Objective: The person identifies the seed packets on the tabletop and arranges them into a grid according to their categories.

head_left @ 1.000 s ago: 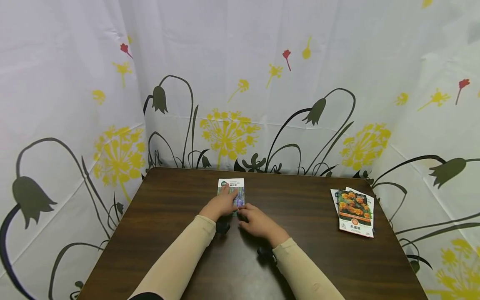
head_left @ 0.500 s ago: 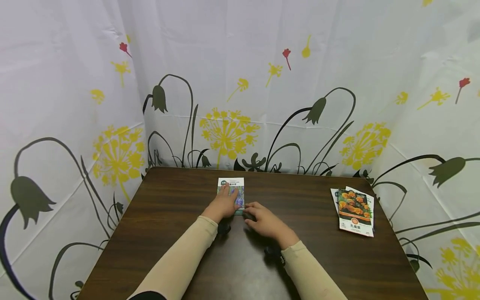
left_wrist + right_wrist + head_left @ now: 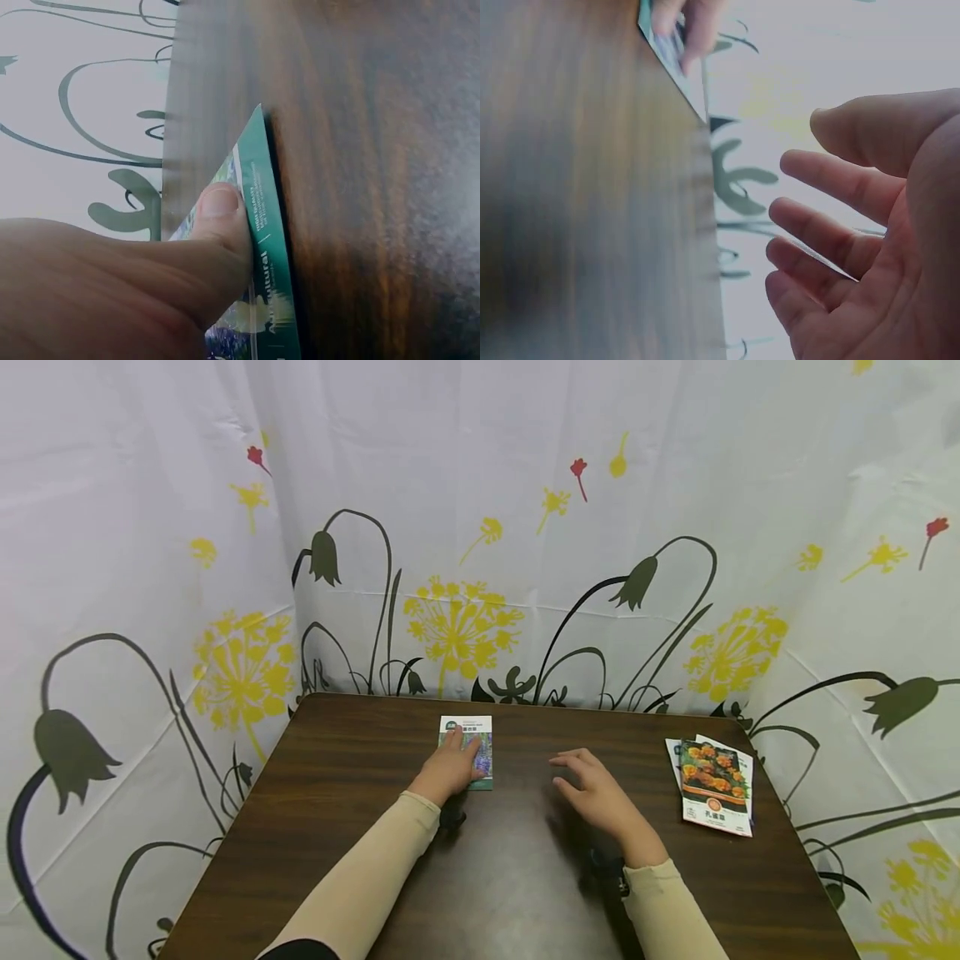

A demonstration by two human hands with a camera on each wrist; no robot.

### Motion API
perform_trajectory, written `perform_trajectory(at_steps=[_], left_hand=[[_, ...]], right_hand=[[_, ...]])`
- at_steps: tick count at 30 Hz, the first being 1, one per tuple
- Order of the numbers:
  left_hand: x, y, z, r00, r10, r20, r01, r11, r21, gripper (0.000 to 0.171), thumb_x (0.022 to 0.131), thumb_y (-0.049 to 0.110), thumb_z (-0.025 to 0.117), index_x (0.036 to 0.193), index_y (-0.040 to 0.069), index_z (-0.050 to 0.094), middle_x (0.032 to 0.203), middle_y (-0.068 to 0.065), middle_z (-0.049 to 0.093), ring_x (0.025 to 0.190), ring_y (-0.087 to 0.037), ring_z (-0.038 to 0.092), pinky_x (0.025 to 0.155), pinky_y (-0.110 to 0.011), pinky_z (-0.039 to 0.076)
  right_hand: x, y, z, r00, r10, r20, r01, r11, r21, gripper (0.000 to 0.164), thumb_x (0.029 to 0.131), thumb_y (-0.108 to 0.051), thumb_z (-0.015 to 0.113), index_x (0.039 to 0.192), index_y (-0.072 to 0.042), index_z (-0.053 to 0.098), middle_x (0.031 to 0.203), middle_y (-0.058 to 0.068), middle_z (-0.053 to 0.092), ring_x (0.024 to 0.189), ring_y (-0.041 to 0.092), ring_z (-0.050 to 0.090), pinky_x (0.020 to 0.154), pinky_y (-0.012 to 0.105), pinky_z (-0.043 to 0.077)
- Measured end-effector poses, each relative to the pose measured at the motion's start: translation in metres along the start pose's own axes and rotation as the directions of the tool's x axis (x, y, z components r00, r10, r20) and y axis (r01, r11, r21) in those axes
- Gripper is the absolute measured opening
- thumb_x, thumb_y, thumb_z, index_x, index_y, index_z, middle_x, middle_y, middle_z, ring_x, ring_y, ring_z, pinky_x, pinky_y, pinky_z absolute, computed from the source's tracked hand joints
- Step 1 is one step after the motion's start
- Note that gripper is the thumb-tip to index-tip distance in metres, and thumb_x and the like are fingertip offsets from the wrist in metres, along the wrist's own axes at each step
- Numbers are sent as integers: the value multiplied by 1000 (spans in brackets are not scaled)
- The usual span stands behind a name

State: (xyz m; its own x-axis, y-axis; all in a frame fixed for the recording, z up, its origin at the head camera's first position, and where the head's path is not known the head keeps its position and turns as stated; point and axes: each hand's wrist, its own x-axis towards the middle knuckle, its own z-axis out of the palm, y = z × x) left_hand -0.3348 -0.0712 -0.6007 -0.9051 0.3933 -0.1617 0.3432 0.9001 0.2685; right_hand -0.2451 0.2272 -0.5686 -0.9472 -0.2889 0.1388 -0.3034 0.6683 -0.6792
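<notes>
A seed packet [image 3: 483, 760] with purple flowers, a white top and a green lower band lies flat near the table's far edge. My left hand [image 3: 447, 772] rests on it with fingers spread over the picture. In the left wrist view the thumb [image 3: 219, 206] presses on the packet [image 3: 271, 262] beside its green band. My right hand [image 3: 596, 787] hovers over the table to the right of the packet, holding nothing. Its fingers [image 3: 832, 176] are loosely extended in the right wrist view, apart from everything.
Several overlapping seed packets [image 3: 715, 785] lie at the table's right side, the top one showing orange flowers. The dark wooden table [image 3: 360, 752] ends at the back against a white curtain [image 3: 480, 460] printed with flowers.
My right hand has left the packet's lower right corner and moved right, its fingers loosening. My left hand stays on the packet.
</notes>
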Motion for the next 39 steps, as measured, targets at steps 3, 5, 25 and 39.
perform_trajectory(at_steps=[3,5,25,39], left_hand=[[1,-2,-1,1000,-9,0,9,1000,-14,77,105,44,72,168,11,43,178,-31,21,168,-47,20,136,-56,26],[1,-2,-2,1000,-16,6,16,999,-36,77,105,44,72,168,12,43,179,-30,20,169,-46,19,137,-56,24],[3,-1,0,1000,-23,11,24,992,-123,73,105,37,73,167,9,45,179,-33,16,169,-50,14,136,-63,23],[2,0,-2,998,-37,53,47,981,-189,71,106,36,73,167,12,45,181,-30,12,170,-47,8,138,-62,16]], right_hand=[[-4,12,-11,999,0,-52,-1,1000,-23,35,106,-15,74,140,-11,70,140,12,64,133,34,63,107,56,54],[-8,21,-18,997,16,-77,-18,999,-35,35,106,-15,74,140,-10,71,137,15,65,128,35,63,103,56,53],[-92,111,-104,694,499,-519,-570,821,29,54,106,-26,69,142,12,57,138,44,51,135,62,41,107,72,36],[-105,137,-114,639,645,-419,-699,714,34,94,100,-40,75,152,25,31,144,57,25,135,71,24,106,76,30]])
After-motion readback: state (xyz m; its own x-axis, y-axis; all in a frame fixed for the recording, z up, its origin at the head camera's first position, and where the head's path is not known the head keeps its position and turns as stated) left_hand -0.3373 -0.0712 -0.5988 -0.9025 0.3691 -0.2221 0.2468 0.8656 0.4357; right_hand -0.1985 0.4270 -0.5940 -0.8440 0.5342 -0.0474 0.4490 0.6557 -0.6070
